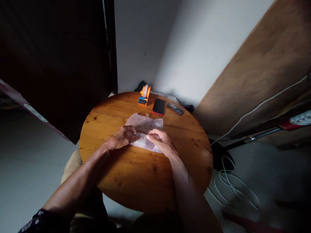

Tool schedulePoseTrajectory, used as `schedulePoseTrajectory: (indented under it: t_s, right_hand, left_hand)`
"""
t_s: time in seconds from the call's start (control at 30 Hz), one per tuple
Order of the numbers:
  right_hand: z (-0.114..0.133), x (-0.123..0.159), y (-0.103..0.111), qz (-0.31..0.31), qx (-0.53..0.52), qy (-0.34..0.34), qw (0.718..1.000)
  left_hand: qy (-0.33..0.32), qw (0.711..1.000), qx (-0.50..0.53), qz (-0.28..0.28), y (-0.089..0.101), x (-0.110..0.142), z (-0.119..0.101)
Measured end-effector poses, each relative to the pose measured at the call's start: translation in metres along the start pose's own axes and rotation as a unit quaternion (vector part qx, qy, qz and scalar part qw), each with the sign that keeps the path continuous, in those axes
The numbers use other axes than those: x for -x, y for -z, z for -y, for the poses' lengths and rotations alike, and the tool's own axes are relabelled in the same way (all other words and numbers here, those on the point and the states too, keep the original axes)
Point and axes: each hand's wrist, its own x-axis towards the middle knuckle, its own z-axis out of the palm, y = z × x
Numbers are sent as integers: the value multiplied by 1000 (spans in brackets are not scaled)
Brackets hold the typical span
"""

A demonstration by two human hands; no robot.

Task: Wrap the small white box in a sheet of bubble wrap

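A sheet of clear bubble wrap (143, 122) is spread on the round wooden table (145, 174), with part of it bunched under my fingers. My left hand (123, 136) is closed at the wrap's left side, fingertips curled in a pinch. Opposite it, my right hand (160, 139) pinches the wrap with thumb and forefinger. Between the two hands a pale, shiny patch shows; whether it is a layer of wrap or something under it I cannot make out.
Toward the table's far edge stand an orange and blue tape dispenser (144, 95), a phone (158, 106) with a red edge, and a blurred dark object (176, 108). A white wall (170, 48) rises behind. White cable (233, 184) lies coiled on the floor at right.
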Motion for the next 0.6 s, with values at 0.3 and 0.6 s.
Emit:
schedulePoseTrajectory:
  t_s: [0.3,0.6]
  right_hand:
    - [1,-1,-2,-14,-11,6,1000]
    - [8,4,1,-27,-3,4,1000]
  left_hand:
    - [-39,997,62,-12,-7,-3,6]
    - [-35,995,86,-26,-10,-5,7]
